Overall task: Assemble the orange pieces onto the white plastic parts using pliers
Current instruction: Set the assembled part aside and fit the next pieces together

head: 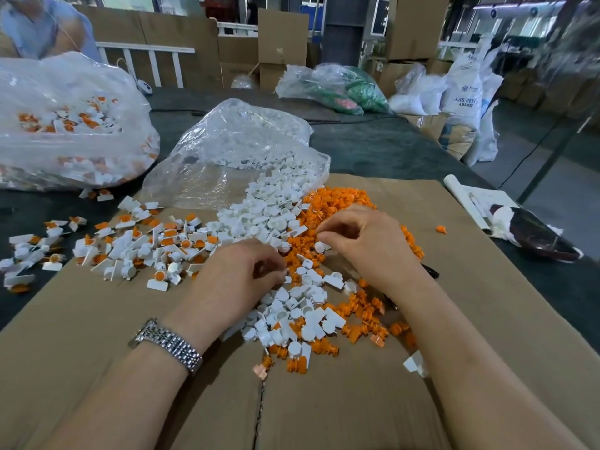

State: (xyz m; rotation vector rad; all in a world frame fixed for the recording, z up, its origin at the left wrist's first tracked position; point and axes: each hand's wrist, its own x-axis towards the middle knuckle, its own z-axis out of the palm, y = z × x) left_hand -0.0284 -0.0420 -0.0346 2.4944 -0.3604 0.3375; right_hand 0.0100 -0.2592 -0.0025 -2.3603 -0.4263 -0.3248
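We work at a bench (373,147) covered by a sheet of cardboard (487,319), with both forearms reaching toward twelve o'clock. Our left hand (240,274), a metal watch (167,344) on its wrist, has its fingers curled and appears to pinch a small white part (287,278) at its fingertips, though the piece is too small to make out clearly. Our right hand (363,238) is curled too, thumb and forefinger pinching together just above a white cap (319,246); we cannot tell what, if anything, sits between them. Beneath and between the hands lies a mixed heap of white parts (302,306) and orange pieces (363,306), and a thicker mound of orange pieces (337,198) spreads at twelve o'clock of the right hand. At ten o'clock a scatter of joined white-and-orange parts (136,245) covers the cardboard. A clear bag of white parts (246,147) lies open at twelve o'clock, spilling onto the cardboard, and a second bag (68,125) holding joined parts sits at ten o'clock, farther off. A dark tool handle (430,271) shows just beside the right wrist.
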